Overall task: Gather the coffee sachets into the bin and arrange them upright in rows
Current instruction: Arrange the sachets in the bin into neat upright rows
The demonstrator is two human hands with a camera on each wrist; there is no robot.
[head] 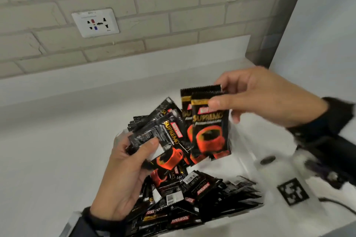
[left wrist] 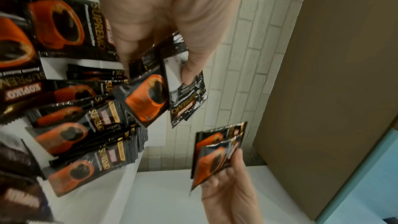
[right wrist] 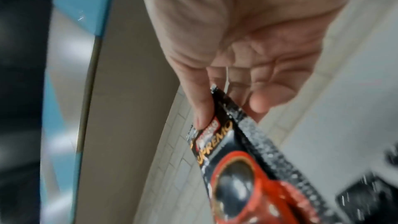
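Note:
The coffee sachets are black with an orange cup and gold lettering. My left hand [head: 134,150] grips a fanned bunch of sachets [head: 163,136] above the white bin [head: 246,159]. My right hand [head: 219,98] pinches two sachets [head: 208,125] by their top edges, just right of that bunch. Many loose sachets [head: 192,198] lie jumbled in the bin's near part. In the left wrist view the left hand's bunch of sachets [left wrist: 155,94] hangs under the thumb, with the right hand's pair of sachets [left wrist: 217,152] beyond. The right wrist view shows the thumb on a sachet [right wrist: 226,156].
The bin sits on a white counter [head: 57,131] against a pale brick wall with a socket plate [head: 95,23]. A white panel [head: 317,34] rises at the right. A black square marker [head: 292,191] and a cable [head: 339,204] lie near my right sleeve.

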